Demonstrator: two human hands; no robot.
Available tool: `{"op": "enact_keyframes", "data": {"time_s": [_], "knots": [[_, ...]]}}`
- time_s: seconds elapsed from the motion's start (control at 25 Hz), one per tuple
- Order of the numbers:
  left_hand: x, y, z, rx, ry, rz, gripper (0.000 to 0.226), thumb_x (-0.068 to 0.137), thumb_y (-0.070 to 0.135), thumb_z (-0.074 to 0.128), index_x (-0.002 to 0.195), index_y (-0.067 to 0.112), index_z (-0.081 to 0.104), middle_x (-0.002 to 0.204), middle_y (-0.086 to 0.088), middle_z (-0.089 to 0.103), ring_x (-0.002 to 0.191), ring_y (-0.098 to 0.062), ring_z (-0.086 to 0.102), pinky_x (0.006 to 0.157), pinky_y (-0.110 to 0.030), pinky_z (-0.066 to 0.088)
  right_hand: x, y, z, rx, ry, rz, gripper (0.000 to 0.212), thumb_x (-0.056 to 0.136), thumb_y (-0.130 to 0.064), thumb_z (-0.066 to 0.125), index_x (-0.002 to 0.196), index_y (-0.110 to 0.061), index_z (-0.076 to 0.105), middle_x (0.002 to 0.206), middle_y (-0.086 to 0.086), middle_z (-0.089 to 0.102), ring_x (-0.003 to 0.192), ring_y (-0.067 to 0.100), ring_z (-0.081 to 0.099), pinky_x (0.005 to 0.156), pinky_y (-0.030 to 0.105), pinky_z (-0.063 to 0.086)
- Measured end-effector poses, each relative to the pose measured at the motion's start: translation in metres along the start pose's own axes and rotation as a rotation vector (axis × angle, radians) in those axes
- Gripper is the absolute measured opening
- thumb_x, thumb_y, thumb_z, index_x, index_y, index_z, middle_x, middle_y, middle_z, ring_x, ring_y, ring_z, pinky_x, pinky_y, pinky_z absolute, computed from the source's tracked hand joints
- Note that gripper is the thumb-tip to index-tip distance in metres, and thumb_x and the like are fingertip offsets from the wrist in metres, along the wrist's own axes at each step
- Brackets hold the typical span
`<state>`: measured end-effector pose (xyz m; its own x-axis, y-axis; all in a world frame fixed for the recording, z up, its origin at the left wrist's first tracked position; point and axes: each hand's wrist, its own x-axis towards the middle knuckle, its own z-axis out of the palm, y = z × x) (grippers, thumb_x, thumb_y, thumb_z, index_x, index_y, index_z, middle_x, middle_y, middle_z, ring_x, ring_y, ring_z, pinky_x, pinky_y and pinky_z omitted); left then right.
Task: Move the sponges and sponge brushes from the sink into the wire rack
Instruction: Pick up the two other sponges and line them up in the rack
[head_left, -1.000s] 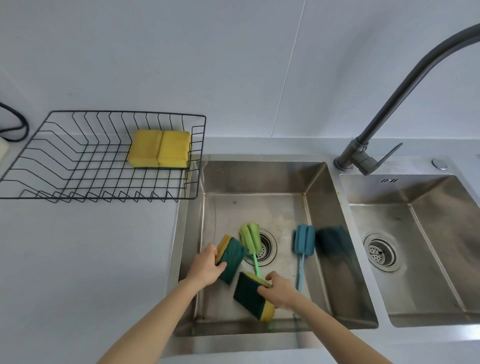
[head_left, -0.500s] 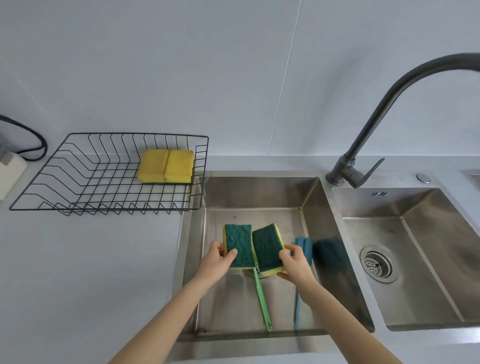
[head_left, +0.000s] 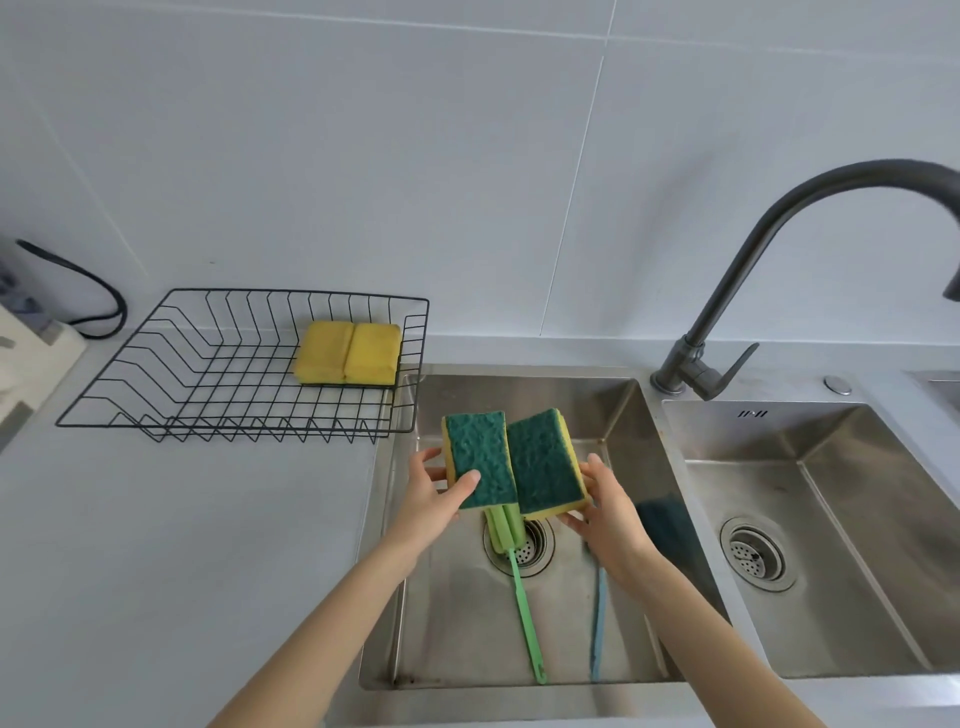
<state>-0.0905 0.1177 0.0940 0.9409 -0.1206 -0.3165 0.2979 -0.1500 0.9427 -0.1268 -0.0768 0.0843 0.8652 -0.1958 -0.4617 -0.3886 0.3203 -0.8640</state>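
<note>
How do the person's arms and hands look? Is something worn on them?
Both forearms are bare up to the frame's bottom edge, with no sleeve in sight. The left hand and right hand wear no gloves, and no ring, watch or bracelet shows.

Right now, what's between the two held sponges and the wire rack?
Head view: only the sink's steel rim lies between. The left hand and right hand each hold a green-faced sponge above the basin, short of the wire rack.
</note>
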Motion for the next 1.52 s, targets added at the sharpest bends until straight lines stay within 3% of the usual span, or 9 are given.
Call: {"op": "enact_keyframes", "data": {"time_s": [0.08,0.16,0.36,0.56,0.84,1.04,1.24,1.4,1.52], "knots": [[-0.003,0.002,-0.002,0.004,-0.021,0.01,0.04,0.084,0.028,0.059,0.114,0.027,0.034,0.096,0.013,0.051,0.083,0.0,0.054,0.062,-0.019,0.047,-0.002,-0.004,0.002,-0.004,-0.02,-0.01,0.031,0.097,-0.029,0.033,0.102,-0.015,0.061,0.101,0.007,0.063,0.092,0.016,0.06,0.068,0.025,0.05],[-0.007,0.004,-0.004,0.001,-0.033,0.024,0.036,0.084,0.028,0.058,0.114,0.026,0.039,0.098,0.013,0.052,0.084,0.0,0.054,0.062,-0.017,0.046,-0.004,-0.007,0.006,0.009,-0.041,-0.008,0.03,0.097,-0.022,0.034,0.112,-0.012,0.058,0.104,0.01,0.06,0.091,0.016,0.059,0.067,0.024,0.05],[-0.014,0.01,-0.014,-0.057,-0.028,0.051,0.037,0.084,0.023,0.058,0.111,0.026,0.033,0.096,0.012,0.049,0.085,-0.002,0.055,0.053,-0.013,0.049,-0.013,-0.012,0.016,0.113,-0.221,0.094,0.031,0.095,-0.03,0.04,0.123,-0.02,0.048,0.108,0.009,0.06,0.097,0.023,0.061,0.078,0.032,0.051],[-0.021,0.015,-0.029,-0.166,-0.064,0.048,0.045,0.083,0.024,0.06,0.115,0.024,0.028,0.103,0.004,0.053,0.095,-0.012,0.06,0.074,-0.027,0.055,-0.017,-0.01,0.039,-0.024,-0.332,0.097,0.014,0.091,-0.03,0.05,0.104,-0.027,0.053,0.101,0.008,0.061,0.088,0.024,0.061,0.086,0.035,0.048],[-0.022,0.023,-0.06,-0.359,-0.134,0.018,0.012,0.092,0.028,0.039,0.103,0.024,0.042,0.114,-0.011,0.05,0.107,-0.025,0.054,0.083,-0.04,0.053,-0.015,-0.013,0.068,-0.123,-0.351,0.013,0.011,0.093,-0.029,0.048,0.102,-0.027,0.054,0.087,0.002,0.063,0.083,0.018,0.058,0.079,0.032,0.044],[-0.022,0.024,-0.083,-0.503,-0.176,-0.042,0.033,0.088,0.031,0.046,0.117,0.016,0.046,0.121,-0.015,0.051,0.104,-0.022,0.052,0.087,-0.04,0.047,-0.012,-0.016,0.088,-0.071,-0.376,0.026,0.035,0.091,-0.027,0.052,0.123,-0.014,0.049,0.097,0.006,0.063,0.086,0.018,0.059,0.076,0.027,0.05],[-0.021,0.025,-0.113,-0.592,-0.277,-0.126,0.04,0.072,0.04,0.059,0.106,0.02,0.062,0.107,-0.004,0.062,0.102,-0.024,0.06,0.093,-0.045,0.048,-0.009,-0.02,0.112,-0.091,-0.45,0.042,0.031,0.091,-0.029,0.049,0.109,-0.008,0.062,0.088,-0.001,0.067,0.077,0.007,0.062,0.068,0.017,0.052],[-0.014,0.028,-0.136,-0.631,-0.231,-0.102,0.047,0.069,0.037,0.06,0.109,0.014,0.055,0.11,-0.004,0.06,0.102,-0.023,0.058,0.084,-0.04,0.05,-0.002,-0.022,0.135,-0.063,-0.454,0.019,0.029,0.09,-0.026,0.05,0.107,-0.005,0.061,0.086,-0.002,0.071,0.07,0.002,0.068,0.06,0.014,0.052],[-0.007,0.032,-0.154,-0.639,-0.164,-0.069,0.037,0.075,0.032,0.058,0.107,0.015,0.051,0.104,-0.004,0.059,0.096,-0.021,0.057,0.079,-0.036,0.049,0.004,-0.027,0.152,-0.05,-0.444,0.009,0.027,0.086,-0.024,0.056,0.107,-0.007,0.059,0.094,0.001,0.069,0.074,0.004,0.07,0.061,0.014,0.053]]}}
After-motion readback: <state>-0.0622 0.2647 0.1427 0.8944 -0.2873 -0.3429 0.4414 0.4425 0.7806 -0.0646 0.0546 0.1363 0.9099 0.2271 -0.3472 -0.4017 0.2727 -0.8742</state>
